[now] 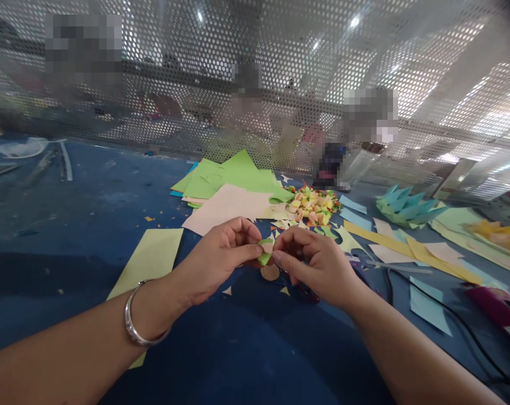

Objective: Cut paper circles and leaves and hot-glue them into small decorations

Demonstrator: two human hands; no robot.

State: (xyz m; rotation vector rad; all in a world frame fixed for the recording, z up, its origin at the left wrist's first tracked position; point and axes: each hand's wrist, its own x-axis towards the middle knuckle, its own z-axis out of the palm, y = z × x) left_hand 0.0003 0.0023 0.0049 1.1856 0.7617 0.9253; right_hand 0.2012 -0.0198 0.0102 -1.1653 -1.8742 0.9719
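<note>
Between the fingertips of my left hand [223,250] is a small curled green and pink paper piece [265,251], pinched by thumb and forefinger. My right hand [316,261] has its thumb and fingers closed at the right edge of the same piece. Just beneath the fingers lies a tan round disc [270,273] on the blue table [246,354]. Small pale paper offcuts [285,291] are scattered beside it. Something dark, partly hidden, lies under my right hand. A heap of small curled paper pieces [316,205] in yellow, pink, green and orange sits beyond the hands.
Green sheets [233,171] and a pink sheet [225,205] overlap at the back. A pale yellow strip [153,259] lies partly under my left forearm. To the right are yellow strips [423,253], a teal folded-paper form [406,205], a black cable [448,309] and a magenta object [497,309].
</note>
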